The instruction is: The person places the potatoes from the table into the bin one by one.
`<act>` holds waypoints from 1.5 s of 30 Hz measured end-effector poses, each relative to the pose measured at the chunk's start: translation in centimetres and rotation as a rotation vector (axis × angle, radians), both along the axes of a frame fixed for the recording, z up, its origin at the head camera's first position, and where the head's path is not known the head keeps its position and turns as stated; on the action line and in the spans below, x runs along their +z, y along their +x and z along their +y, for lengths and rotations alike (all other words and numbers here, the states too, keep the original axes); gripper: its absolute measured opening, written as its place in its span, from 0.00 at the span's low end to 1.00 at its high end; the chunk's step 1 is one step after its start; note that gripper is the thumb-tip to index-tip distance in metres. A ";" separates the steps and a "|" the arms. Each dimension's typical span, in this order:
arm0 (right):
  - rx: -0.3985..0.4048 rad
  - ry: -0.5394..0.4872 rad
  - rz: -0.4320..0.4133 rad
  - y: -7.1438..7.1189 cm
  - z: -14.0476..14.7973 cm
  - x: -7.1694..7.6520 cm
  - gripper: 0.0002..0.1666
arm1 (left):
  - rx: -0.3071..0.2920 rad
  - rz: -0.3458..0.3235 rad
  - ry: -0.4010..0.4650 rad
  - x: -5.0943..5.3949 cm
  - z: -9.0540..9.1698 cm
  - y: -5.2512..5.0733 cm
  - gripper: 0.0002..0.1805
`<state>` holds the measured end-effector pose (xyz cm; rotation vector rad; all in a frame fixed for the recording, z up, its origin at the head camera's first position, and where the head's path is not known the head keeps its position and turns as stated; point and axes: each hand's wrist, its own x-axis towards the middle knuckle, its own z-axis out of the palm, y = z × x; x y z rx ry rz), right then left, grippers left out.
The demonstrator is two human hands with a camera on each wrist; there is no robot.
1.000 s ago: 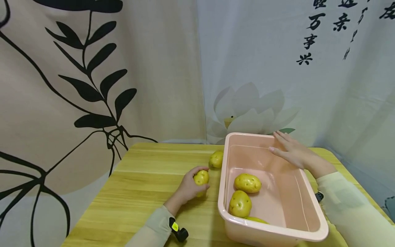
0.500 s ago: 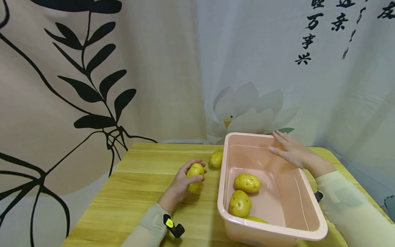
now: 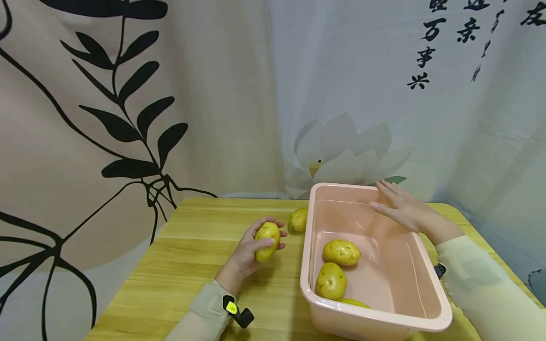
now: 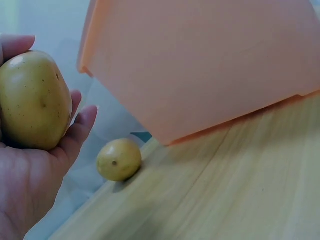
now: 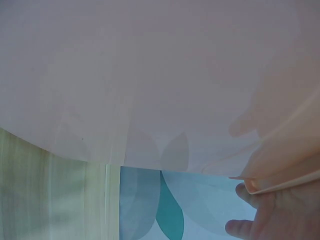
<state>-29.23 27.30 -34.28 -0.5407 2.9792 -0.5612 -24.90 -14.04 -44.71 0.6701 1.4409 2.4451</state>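
My left hand (image 3: pixel 247 253) holds a yellow potato (image 3: pixel 267 242) above the table, thumb across its near side and fingers behind. In the left wrist view the same potato (image 4: pixel 35 100) lies against the palm. Another potato (image 3: pixel 298 220) rests on the wood, touching or close to the left wall of a pink plastic basin (image 3: pixel 386 244). Inside the basin are two potatoes in full view, one oval (image 3: pixel 342 252) and one rounder (image 3: pixel 332 281); a third (image 3: pixel 355 303) is mostly hidden by the near rim. My right hand (image 3: pixel 403 208) holds the basin's far right rim, thumb inside, fingers outside.
A light wooden table (image 3: pixel 204 246) carries everything. Behind it hangs a pale curtain (image 3: pixel 230 94) with dark leaf prints, a lotus and black characters. Each wrist wears a black strap device, the left one (image 3: pixel 239 312) close to the tabletop.
My left hand has lifted the potato and drawn it slightly left, turning so that more of the potato shows. My right hand and the basin have stayed in place.
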 end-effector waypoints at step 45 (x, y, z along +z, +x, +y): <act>0.001 -0.004 0.016 0.2 -0.1 0.2 0.52 | -0.194 0.240 0.008 10.2 2.1 0.9 0.26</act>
